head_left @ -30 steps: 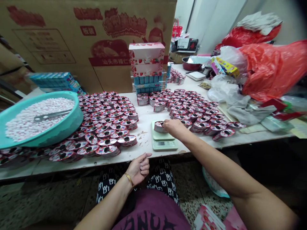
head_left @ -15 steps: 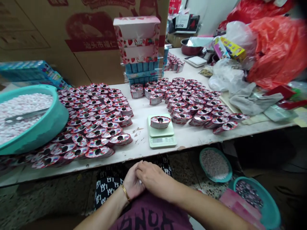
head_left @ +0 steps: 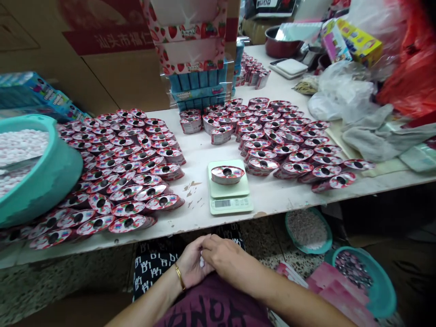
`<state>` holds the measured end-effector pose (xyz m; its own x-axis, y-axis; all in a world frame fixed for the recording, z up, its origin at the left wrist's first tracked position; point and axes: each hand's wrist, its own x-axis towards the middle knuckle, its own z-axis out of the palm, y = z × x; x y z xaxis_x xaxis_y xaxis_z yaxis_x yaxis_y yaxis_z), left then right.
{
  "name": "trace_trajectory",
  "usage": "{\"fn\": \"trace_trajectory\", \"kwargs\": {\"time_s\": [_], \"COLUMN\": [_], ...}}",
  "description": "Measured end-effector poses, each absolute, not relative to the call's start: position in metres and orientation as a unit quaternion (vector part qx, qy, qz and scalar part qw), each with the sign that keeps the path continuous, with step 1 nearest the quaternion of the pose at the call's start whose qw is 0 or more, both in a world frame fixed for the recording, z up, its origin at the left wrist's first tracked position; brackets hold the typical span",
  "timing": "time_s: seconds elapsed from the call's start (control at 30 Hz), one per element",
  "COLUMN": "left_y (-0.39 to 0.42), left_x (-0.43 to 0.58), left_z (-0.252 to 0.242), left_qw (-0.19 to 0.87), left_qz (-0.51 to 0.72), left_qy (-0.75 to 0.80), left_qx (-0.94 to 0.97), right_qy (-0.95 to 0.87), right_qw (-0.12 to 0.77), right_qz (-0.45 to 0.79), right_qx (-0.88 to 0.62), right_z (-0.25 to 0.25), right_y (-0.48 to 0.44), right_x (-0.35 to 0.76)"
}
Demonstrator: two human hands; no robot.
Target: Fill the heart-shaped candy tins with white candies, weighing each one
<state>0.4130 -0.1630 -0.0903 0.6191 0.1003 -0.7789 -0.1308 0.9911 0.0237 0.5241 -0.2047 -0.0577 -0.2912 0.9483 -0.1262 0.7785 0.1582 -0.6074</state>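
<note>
My left hand [head_left: 193,263] is cupped palm up in my lap, a gold bangle on its wrist. Small white candies [head_left: 202,261] show in its palm. Over it lies my right hand [head_left: 223,254], fingers curled in against the left palm; whatever its fingertips pinch is hidden. Just beyond both hands, a pale green digital scale [head_left: 231,205] stands at the table edge. One oval printed candy box [head_left: 227,175] with a round hole in its top rests on the scale.
Rows of similar boxes stand left [head_left: 129,208] and right [head_left: 298,168]. A turquoise tub [head_left: 51,177] of white candies with a metal scoop sits at left. Stacked display boxes [head_left: 190,50] rise behind. Plastic bags [head_left: 344,91] crowd the right. Turquoise basins [head_left: 384,277] stand on the floor.
The view has tipped down and come nearer the table. My hands stay together, parted slightly more, so the white candies in the left palm show better. The box remains on the scale.
</note>
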Motion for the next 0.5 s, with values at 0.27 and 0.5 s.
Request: {"fn": "trace_trajectory", "kwargs": {"time_s": [0.27,0.5], "left_y": [-0.158,-0.159], "left_x": [0.412,0.409], "left_z": [-0.093,-0.087], "left_qw": [0.917,0.902], "left_qz": [0.083,0.096], "left_qy": [0.389,0.421], "left_qx": [-0.037,-0.011], "right_qy": [-0.801,-0.763], "right_qw": [0.241,0.22], "right_qz": [0.211,0.086], "right_qx": [-0.505,-0.601], "right_z": [-0.024,0.007], "right_y": [-0.174,-0.112], "right_x": [0.591,0.638]}}
